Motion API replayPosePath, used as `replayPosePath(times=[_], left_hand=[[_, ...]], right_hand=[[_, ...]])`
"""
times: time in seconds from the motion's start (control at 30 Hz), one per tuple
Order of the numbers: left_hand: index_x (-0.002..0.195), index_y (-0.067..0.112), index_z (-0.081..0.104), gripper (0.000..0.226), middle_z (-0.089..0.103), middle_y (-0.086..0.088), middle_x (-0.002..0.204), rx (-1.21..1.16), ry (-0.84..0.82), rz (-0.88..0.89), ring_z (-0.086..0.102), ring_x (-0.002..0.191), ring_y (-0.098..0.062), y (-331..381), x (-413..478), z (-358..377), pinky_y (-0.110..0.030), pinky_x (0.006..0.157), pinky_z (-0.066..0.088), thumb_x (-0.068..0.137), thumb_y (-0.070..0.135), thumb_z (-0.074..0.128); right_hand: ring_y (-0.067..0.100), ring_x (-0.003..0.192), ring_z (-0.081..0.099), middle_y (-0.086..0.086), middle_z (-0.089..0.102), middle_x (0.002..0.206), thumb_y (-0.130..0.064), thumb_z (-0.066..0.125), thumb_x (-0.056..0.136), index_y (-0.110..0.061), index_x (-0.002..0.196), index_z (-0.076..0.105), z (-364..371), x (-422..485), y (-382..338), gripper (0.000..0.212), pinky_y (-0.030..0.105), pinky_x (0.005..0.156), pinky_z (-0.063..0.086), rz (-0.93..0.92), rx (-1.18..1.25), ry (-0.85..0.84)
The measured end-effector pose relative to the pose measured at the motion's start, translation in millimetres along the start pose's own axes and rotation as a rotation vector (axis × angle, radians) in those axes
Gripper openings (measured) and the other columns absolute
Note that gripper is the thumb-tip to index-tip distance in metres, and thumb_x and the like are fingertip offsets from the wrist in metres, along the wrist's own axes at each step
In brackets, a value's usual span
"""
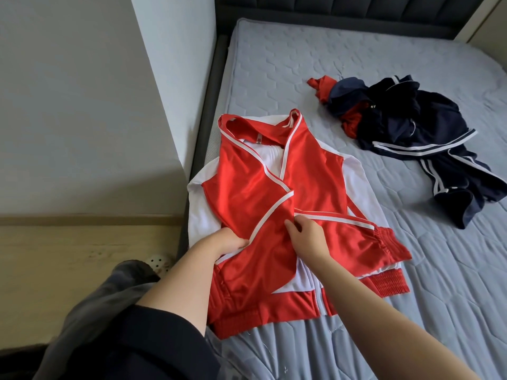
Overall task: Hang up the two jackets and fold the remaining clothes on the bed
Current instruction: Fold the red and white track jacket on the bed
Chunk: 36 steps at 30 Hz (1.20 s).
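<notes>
Red jacket (pixel 274 193) with white piping lay spread on the near left part of the bed (pixel 356 64), its sleeves crossed over the chest and its elastic hem toward me. My left hand (pixel 227 241) pinched the edge of one crossed sleeve, and my right hand (pixel 304 234) rested on the other, fingers curled into the cloth in a light grip. It looked thin, shiny and limp, so I judged it light and slippery, likely to slide out of its folds. Shoulders or collar seemed the best place to lift it for hanging. Well apart, to the right, sat a crumpled heap of navy clothes (pixel 411 119).
</notes>
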<state>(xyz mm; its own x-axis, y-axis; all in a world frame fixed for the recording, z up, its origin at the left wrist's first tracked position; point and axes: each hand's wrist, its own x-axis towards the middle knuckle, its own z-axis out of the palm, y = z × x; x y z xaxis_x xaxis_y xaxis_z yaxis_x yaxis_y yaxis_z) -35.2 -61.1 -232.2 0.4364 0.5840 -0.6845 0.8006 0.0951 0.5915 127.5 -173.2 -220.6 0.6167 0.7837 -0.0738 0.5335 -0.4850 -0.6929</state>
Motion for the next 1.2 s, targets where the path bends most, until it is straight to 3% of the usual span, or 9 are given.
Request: replayPosePath(times=[0.13,0.2,0.43,0.63,0.77,0.87,0.97,1.07,1.2], left_hand=[[0.101,0.008,0.064,0.033,0.065,-0.01,0.105,0.278,0.145,0.044,0.058,0.085,-0.024,8,-4,0,-0.027,0.07,0.042,0.086,0.037,0.055],[0.077,0.009,0.059,0.026,0.064,-0.012,0.089,0.339,0.17,0.069,0.059,0.077,-0.025,12,-8,1,-0.027,0.062,0.04,0.087,0.033,0.053],[0.053,0.015,0.045,0.044,0.049,-0.001,0.059,0.345,0.272,0.179,0.053,0.066,-0.024,18,-16,-1,-0.029,0.059,0.036,0.093,0.033,0.051],[0.068,0.007,0.057,0.033,0.056,-0.005,0.067,0.198,0.398,0.267,0.055,0.071,-0.027,22,-18,3,-0.032,0.062,0.039,0.093,0.029,0.054],[0.058,0.013,0.046,0.039,0.049,-0.001,0.06,0.164,0.404,0.247,0.051,0.067,-0.025,19,-15,10,-0.03,0.06,0.036,0.094,0.028,0.053],[0.067,0.01,0.051,0.033,0.057,-0.008,0.07,0.135,0.423,0.266,0.057,0.076,-0.03,17,-14,12,-0.033,0.065,0.04,0.095,0.028,0.052],[0.073,0.01,0.051,0.029,0.062,-0.013,0.079,0.142,0.485,0.32,0.057,0.08,-0.033,15,-14,14,-0.033,0.065,0.037,0.096,0.027,0.051],[0.087,0.011,0.056,0.022,0.065,-0.011,0.087,0.267,0.585,0.339,0.058,0.083,-0.032,12,-16,21,-0.032,0.062,0.035,0.097,0.029,0.047],[0.124,0.014,0.053,0.031,0.058,-0.008,0.115,0.475,0.761,0.548,0.056,0.103,-0.028,4,-16,29,-0.038,0.078,0.046,0.095,0.022,0.048]], right_hand=[[0.033,0.097,0.053,0.014,0.061,0.104,-0.011,0.052,0.091,-0.003,0.103,0.065,-14,9,10,0.019,0.037,0.079,0.039,-0.105,-0.2,0.236],[0.035,0.112,0.045,0.015,0.055,0.121,-0.014,0.052,0.091,-0.004,0.115,0.061,-20,21,16,0.028,0.042,0.093,0.034,-0.068,-0.35,0.182],[0.036,0.113,0.043,0.017,0.056,0.116,-0.026,0.051,0.092,-0.002,0.103,0.061,-36,42,31,0.028,0.045,0.097,0.031,0.195,-0.482,0.191],[0.039,0.096,0.051,0.02,0.057,0.096,-0.015,0.053,0.088,0.001,0.087,0.06,-30,27,18,0.017,0.042,0.079,0.038,-0.033,-0.356,0.318],[0.029,0.065,0.055,0.006,0.052,0.059,-0.047,0.047,0.091,-0.007,0.062,0.049,-23,11,3,0.049,0.032,0.061,0.04,0.257,-0.331,-0.106],[0.022,0.051,0.055,0.004,0.054,0.049,-0.026,0.054,0.089,-0.008,0.054,0.05,-19,9,-2,0.039,0.032,0.06,0.048,0.249,-0.143,-0.281],[0.031,0.071,0.056,0.007,0.057,0.063,-0.021,0.052,0.093,-0.007,0.062,0.048,-18,10,-2,0.034,0.03,0.061,0.035,0.164,-0.116,-0.082],[0.036,0.093,0.06,0.014,0.065,0.096,-0.026,0.047,0.096,-0.005,0.099,0.054,-12,5,3,0.023,0.033,0.067,0.036,0.128,-0.375,-0.034],[0.037,0.084,0.061,0.013,0.065,0.092,-0.012,0.048,0.09,-0.004,0.11,0.055,-8,-7,-1,0.023,0.037,0.062,0.043,-0.204,-0.482,0.187]])
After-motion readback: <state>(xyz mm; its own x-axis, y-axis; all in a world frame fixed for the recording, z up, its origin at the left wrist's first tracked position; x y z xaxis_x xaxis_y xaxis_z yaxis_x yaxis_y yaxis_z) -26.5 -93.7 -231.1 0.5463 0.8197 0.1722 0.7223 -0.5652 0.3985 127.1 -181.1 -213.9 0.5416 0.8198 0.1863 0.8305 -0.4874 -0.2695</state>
